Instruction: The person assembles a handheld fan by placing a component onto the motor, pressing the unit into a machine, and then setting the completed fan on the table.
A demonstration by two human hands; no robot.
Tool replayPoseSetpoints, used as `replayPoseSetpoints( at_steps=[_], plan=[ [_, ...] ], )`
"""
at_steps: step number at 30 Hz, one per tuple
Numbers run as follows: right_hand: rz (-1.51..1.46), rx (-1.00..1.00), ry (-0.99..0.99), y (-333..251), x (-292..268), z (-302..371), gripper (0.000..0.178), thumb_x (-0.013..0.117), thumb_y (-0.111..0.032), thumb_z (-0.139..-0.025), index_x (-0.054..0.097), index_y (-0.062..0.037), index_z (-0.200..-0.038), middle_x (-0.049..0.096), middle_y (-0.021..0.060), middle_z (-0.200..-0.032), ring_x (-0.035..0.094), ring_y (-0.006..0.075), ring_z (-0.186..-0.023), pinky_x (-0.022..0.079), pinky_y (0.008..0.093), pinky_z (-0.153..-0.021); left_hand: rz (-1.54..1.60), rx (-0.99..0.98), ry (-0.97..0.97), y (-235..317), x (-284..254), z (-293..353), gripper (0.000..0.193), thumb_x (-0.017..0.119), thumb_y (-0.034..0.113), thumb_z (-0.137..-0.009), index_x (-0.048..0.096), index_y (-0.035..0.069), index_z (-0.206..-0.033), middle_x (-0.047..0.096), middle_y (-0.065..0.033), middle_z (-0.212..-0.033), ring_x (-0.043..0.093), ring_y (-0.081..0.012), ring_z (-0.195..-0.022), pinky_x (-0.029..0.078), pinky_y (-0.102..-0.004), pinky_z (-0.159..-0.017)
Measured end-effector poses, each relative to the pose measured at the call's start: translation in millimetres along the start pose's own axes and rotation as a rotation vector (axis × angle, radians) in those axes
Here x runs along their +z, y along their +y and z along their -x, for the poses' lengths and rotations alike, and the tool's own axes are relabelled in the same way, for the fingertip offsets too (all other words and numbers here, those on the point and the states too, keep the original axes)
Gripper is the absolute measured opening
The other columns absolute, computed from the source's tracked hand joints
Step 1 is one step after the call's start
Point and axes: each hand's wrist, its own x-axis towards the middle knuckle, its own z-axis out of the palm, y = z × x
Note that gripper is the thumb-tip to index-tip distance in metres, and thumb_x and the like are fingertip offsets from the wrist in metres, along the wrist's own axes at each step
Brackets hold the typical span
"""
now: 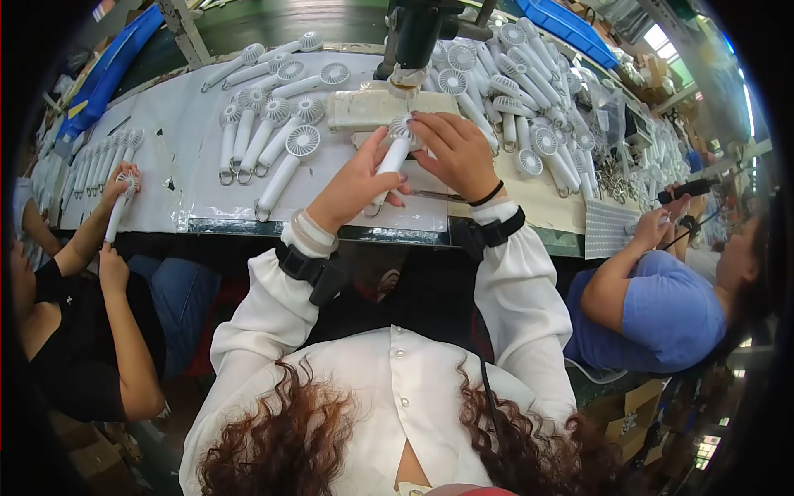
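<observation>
At the desk (211, 194), below the dark machine head (418, 37), one white fan (394, 159) is held at a tilt. The left hand (357, 183) has its grip closed around the handle; the right hand (453, 153) has its grip pinching the round head. Any lettering there is too small to tell. Just beyond lies one pale block (351, 109); leftward, about ten loose fans (281, 178); rightward, an uncountable fan heap (521, 78).

Head fisheye, left of a pair, upright, aimed down and forward past the shirt (372, 376) at hands (356, 186) and desk (175, 153). Close range; field wide enough to catch co-workers (657, 314) both sides, edges bowing.
</observation>
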Motion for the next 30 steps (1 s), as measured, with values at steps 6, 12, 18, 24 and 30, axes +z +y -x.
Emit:
replayPoseSetpoints(
  at_steps=[6,12,18,24,30],
  plan=[
    [-0.008,0.037,-0.038,17.4,12.7,-2.8,0.048,0.076,-0.013,-0.067,0.063,-0.0108,-0.114,0.061,0.0031,-0.105,0.06,0.0228,-0.093,0.05,0.0335,-0.077,-0.453,0.056,0.091,-5.9,7.5,4.6,0.052,0.051,0.01,-0.091,0.028,0.004,-0.137,0.061,-0.0187,-0.1,0.064,-0.0251,-0.082,0.051,-0.0352,-0.066],
    [0.037,0.043,-0.07,13.0,17.7,-16.2,0.046,0.074,-0.012,-0.07,0.062,-0.01,-0.114,0.059,0.0036,-0.102,0.059,0.0227,-0.093,0.049,0.0347,-0.077,-0.592,0.134,0.208,-19.9,0.4,-16.4,0.046,0.05,0.012,-0.089,0.033,0.007,-0.131,0.06,-0.0253,-0.097,0.061,-0.0392,-0.085,0.047,-0.0441,-0.075],
    [0.237,0.018,-0.187,11.0,16.7,-20.4,0.043,0.072,-0.012,-0.071,0.062,-0.0106,-0.113,0.059,0.0036,-0.107,0.058,0.0233,-0.097,0.048,0.0348,-0.078,-0.597,0.102,0.229,-19.0,0.2,-27.8,0.043,0.05,0.014,-0.088,0.036,0.007,-0.128,0.059,-0.0269,-0.096,0.06,-0.0428,-0.086,0.046,-0.0463,-0.078],
    [0.078,0.009,-0.12,19.7,-11.0,-28.2,0.04,0.073,-0.016,-0.073,0.062,-0.0083,-0.111,0.063,0.0068,-0.106,0.06,0.0254,-0.094,0.048,0.0352,-0.079,-0.597,0.106,0.229,-19.1,-6.0,-27.9,0.041,0.05,0.013,-0.088,0.038,0.007,-0.127,0.059,-0.027,-0.098,0.06,-0.0424,-0.088,0.046,-0.0457,-0.079],
    [-0.066,0.135,0.521,89.2,-98.1,-141.5,0.046,0.062,-0.032,-0.089,0.053,-0.0047,-0.124,0.059,0.0126,-0.118,0.058,0.0242,-0.108,0.047,0.0353,-0.089,-0.628,0.113,0.236,-14.2,-11.5,-25.5,0.042,0.05,0.013,-0.087,0.038,0.006,-0.127,0.06,-0.0268,-0.1,0.06,-0.0423,-0.09,0.046,-0.0446,-0.08]
  ],
)
